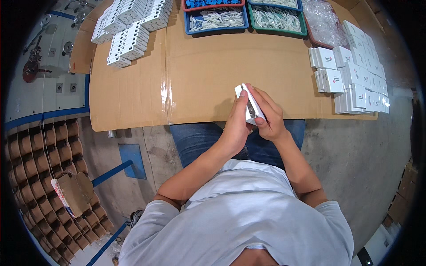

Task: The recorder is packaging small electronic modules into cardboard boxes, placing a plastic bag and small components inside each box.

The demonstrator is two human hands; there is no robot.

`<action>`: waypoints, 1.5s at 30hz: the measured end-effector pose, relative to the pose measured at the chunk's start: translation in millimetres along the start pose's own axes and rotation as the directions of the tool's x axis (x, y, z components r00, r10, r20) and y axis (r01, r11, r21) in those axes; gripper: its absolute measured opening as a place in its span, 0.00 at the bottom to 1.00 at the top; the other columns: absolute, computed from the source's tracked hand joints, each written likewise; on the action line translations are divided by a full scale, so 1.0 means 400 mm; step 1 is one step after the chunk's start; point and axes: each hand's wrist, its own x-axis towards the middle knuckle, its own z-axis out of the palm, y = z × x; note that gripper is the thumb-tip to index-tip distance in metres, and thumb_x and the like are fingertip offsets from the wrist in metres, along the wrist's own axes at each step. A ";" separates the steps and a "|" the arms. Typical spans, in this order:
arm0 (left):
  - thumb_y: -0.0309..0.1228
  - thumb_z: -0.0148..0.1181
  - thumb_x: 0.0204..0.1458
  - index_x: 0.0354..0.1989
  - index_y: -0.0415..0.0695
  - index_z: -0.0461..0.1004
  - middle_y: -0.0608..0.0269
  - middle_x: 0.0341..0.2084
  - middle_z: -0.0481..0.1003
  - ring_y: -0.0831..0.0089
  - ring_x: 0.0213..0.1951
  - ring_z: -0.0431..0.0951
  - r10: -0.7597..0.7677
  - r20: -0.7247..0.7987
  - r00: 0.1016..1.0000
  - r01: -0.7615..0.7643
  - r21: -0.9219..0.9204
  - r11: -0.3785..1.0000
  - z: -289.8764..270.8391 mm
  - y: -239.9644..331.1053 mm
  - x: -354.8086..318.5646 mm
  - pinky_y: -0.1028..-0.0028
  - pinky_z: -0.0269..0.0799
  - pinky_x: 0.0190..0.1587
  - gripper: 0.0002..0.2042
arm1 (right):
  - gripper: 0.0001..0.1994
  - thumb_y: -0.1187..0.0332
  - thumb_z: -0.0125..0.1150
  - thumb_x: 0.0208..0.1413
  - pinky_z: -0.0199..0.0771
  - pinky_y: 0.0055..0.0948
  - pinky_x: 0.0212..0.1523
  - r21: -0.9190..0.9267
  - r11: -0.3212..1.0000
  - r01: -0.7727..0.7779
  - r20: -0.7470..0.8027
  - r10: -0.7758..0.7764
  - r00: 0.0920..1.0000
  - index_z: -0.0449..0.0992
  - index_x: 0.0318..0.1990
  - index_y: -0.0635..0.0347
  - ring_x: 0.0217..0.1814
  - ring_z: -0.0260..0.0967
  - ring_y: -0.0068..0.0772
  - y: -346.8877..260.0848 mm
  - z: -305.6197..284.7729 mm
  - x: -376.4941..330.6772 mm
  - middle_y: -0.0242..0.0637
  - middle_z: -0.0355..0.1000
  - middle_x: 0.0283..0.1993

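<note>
Both hands meet around a small white box (249, 114) above the near edge of the cardboard-covered table. My left hand (236, 126) grips its left side, with the thumb along the upper part. On the opposite side, the fingers of my right hand (271, 116) press against the box. A dark gap or strip runs lengthwise between its white faces; what lies inside cannot be made out. Part of the box is hidden by the fingers.
White boxes are stacked at the far left (128, 42) and at the right (361, 80). Blue (216, 31) and green (278, 32) trays of small white pieces stand at the back, beside a red-brown bin (320, 43) of clear plastic. A divided cardboard rack (33, 166) is at lower left.
</note>
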 end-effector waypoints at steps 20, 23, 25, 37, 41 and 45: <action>0.56 0.43 0.68 0.60 0.51 0.65 0.66 0.49 0.74 0.74 0.52 0.76 0.034 0.000 0.999 -0.034 -0.062 0.998 -0.001 -0.006 0.009 0.66 0.70 0.56 0.24 | 0.36 0.42 0.42 0.70 0.66 0.40 0.65 0.109 0.992 -0.062 0.028 0.060 0.998 0.67 0.66 0.72 0.65 0.70 0.56 -0.004 -0.005 0.003 0.58 0.70 0.63; 0.56 0.44 0.68 0.66 0.51 0.62 0.65 0.54 0.72 0.74 0.54 0.74 0.065 0.008 0.998 -0.064 -0.054 0.996 -0.009 -0.013 0.022 0.67 0.69 0.57 0.27 | 0.37 0.41 0.42 0.70 0.62 0.40 0.68 0.143 0.985 -0.102 0.051 0.096 0.994 0.66 0.67 0.71 0.69 0.65 0.54 -0.005 -0.003 0.009 0.57 0.66 0.67; 0.53 0.43 0.69 0.74 0.52 0.53 0.61 0.59 0.68 0.71 0.58 0.71 0.202 0.045 0.978 -0.202 -0.001 0.979 -0.016 -0.014 0.027 0.67 0.67 0.60 0.30 | 0.37 0.41 0.43 0.70 0.60 0.41 0.70 0.160 0.986 -0.055 0.058 0.046 0.997 0.65 0.68 0.70 0.73 0.61 0.53 -0.003 0.001 0.017 0.57 0.61 0.71; 0.25 0.69 0.45 0.76 0.38 0.45 0.44 0.68 0.58 0.52 0.68 0.61 0.694 0.376 0.614 -0.741 0.577 0.343 -0.102 -0.029 0.059 0.59 0.56 0.70 0.49 | 0.28 0.53 0.51 0.71 0.68 0.32 0.62 0.628 0.508 -0.590 0.277 0.563 0.778 0.63 0.69 0.64 0.64 0.67 0.32 -0.031 -0.007 0.025 0.41 0.68 0.64; 0.32 0.67 0.47 0.74 0.35 0.48 0.38 0.66 0.58 0.44 0.68 0.60 0.707 0.432 0.559 -0.717 0.681 0.151 -0.117 -0.040 0.064 0.55 0.57 0.69 0.46 | 0.30 0.56 0.56 0.69 0.68 0.29 0.60 0.488 0.561 -0.669 0.337 0.586 0.737 0.58 0.72 0.61 0.59 0.68 0.29 -0.069 0.010 0.048 0.39 0.71 0.59; 0.47 0.59 0.54 0.73 0.31 0.50 0.38 0.64 0.60 0.41 0.66 0.61 0.753 0.533 0.385 -0.816 0.578 0.009 -0.148 -0.055 0.101 0.51 0.57 0.68 0.44 | 0.32 0.58 0.57 0.69 0.69 0.29 0.57 0.553 0.485 -0.677 0.307 0.638 0.707 0.53 0.74 0.57 0.56 0.68 0.28 -0.079 0.068 0.032 0.38 0.68 0.59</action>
